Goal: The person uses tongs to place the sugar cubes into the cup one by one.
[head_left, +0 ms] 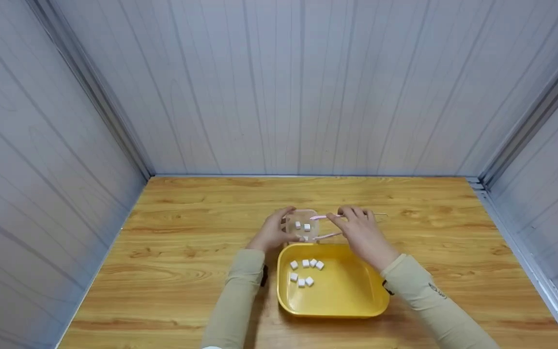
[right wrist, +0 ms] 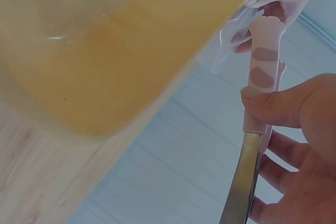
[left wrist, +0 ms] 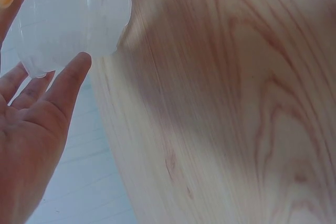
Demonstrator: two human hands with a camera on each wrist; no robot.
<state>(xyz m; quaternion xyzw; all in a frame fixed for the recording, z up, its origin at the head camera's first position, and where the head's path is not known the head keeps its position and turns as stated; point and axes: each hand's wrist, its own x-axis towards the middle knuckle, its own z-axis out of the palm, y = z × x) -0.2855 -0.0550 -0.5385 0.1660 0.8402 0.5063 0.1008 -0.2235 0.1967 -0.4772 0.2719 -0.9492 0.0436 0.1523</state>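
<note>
My left hand holds a clear plastic container by its left side, thumb near the front and fingers behind. Three small white cubes show inside it. From the left wrist, the fingers spread along the container's wall. With my right hand I pinch a pair of tongs with metal arms and pink, paw-shaped tips. The tips are spread apart at the container's right side, and no cube shows between them.
A yellow tray stands just in front of the container, below both hands, with several white cubes in its left half. The wooden table is bounded by pale panel walls at the back and sides.
</note>
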